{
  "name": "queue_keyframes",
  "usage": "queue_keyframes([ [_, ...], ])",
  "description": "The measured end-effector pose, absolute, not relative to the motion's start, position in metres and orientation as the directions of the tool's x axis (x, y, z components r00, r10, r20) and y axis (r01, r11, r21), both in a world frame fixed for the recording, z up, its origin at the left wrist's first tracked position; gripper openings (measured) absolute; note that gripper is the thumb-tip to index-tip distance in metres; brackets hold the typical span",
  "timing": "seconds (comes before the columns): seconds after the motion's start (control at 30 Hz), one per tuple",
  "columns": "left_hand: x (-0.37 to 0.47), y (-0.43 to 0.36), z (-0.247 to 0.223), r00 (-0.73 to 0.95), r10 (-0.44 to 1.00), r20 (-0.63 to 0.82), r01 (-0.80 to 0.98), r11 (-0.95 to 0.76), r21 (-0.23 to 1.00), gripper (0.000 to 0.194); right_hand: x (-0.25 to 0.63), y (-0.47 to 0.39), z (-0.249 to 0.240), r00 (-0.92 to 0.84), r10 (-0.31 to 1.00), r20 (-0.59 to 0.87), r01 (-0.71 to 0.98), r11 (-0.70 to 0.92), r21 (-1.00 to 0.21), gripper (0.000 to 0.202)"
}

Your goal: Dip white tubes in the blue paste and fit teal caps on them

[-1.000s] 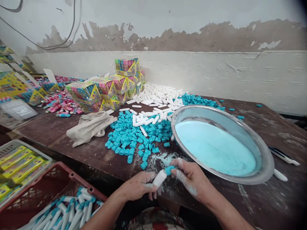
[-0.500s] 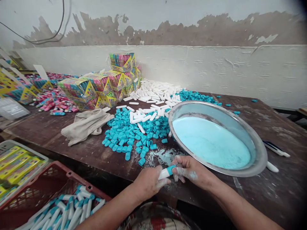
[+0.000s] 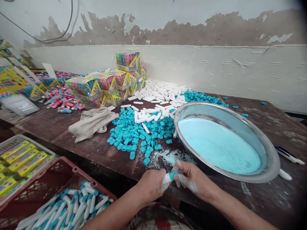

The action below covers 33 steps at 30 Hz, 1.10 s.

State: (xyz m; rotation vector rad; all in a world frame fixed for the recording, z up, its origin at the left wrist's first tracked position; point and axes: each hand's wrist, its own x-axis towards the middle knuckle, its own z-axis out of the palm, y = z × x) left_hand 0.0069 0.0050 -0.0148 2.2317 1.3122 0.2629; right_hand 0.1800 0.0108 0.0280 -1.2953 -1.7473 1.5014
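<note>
Scuffed tabletop (image 3: 261,198); left hand (image 3: 152,182) grips smooth white tube (image 3: 167,179) (blue cap (image 3: 172,175)).

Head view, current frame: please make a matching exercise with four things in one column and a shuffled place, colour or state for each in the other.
1. Tube in the left hand
2. Cloth
3. Metal basin
4. Red crate

A. Contains pale blue, powder-like material
B. White, with a blue cap at the end toward the right hand
C. Contains many blue-capped white tubes
D. Beige, crumpled on the table

Pairs: 1-B; 2-D; 3-A; 4-C
</note>
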Motion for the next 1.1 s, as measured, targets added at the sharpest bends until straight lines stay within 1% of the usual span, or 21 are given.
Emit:
queue_keyframes([
  [0.07,-0.009,0.003,-0.013,0.491,0.865,-0.102,0.76,-0.368,0.536,0.017,0.174,0.014,0.026,-0.489,0.842,-0.229,0.358,-0.046,-0.932,0.004],
  [0.1,-0.019,0.003,-0.011,0.46,0.882,-0.105,0.765,-0.333,0.552,0.017,0.17,0.018,0.024,-0.504,0.833,-0.23,0.37,-0.033,-0.928,0.004],
  [0.17,-0.045,0.003,-0.007,0.328,0.938,-0.11,0.779,-0.203,0.594,0.022,0.161,0.029,0.019,-0.495,0.85,-0.183,0.441,0.064,-0.895,0.008],
  [0.2,-0.058,0.002,-0.005,0.241,0.965,-0.107,0.783,-0.128,0.608,0.024,0.156,0.035,0.016,-0.479,0.868,-0.131,0.5,0.147,-0.854,0.01],
  [0.27,-0.083,0.002,-0.002,0.094,0.992,-0.079,0.79,-0.026,0.613,0.026,0.145,0.048,0.009,-0.482,0.876,-0.023,0.614,0.319,-0.722,0.015],
  [0.33,-0.099,0.002,-0.001,0.028,0.999,-0.041,0.793,0.003,0.609,0.028,0.131,0.059,0.003,-0.521,0.854,0.007,0.682,0.421,-0.598,0.016],
  [0.43,-0.105,0.001,-0.003,-0.004,1.0,-0.02,0.766,0.016,0.642,0.03,0.11,0.066,0.0,-0.516,0.856,-0.03,0.771,0.449,-0.451,0.011],
  [0.5,-0.101,0.002,-0.007,-0.016,1.0,-0.024,0.746,0.028,0.665,0.03,0.098,0.065,0.002,-0.501,0.863,-0.064,0.821,0.451,-0.35,0.015],
  [0.57,-0.095,0.004,-0.01,-0.005,1.0,-0.025,0.742,0.02,0.67,0.03,0.091,0.062,0.004,-0.51,0.857,-0.078,0.835,0.471,-0.284,0.018],
  [0.63,-0.09,0.005,-0.014,0.014,1.0,-0.016,0.742,0.001,0.671,0.029,0.087,0.058,0.005,-0.531,0.844,-0.077,0.827,0.496,-0.266,0.016],
  [0.83,-0.085,0.01,-0.013,0.056,0.998,-0.009,0.683,-0.032,0.73,0.025,0.088,0.053,0.004,-0.573,0.815,-0.085,0.797,0.529,-0.292,0.005],
  [0.97,-0.088,0.013,-0.008,0.003,1.0,0.003,0.691,-0.004,0.723,0.025,0.09,0.054,0.003,-0.568,0.822,-0.038,0.792,0.533,-0.298,0.005],
  [1.1,-0.098,0.016,-0.006,-0.067,0.998,0.023,0.706,0.031,0.708,0.025,0.091,0.058,0.003,-0.544,0.839,-0.009,0.787,0.506,-0.352,0.011],
])
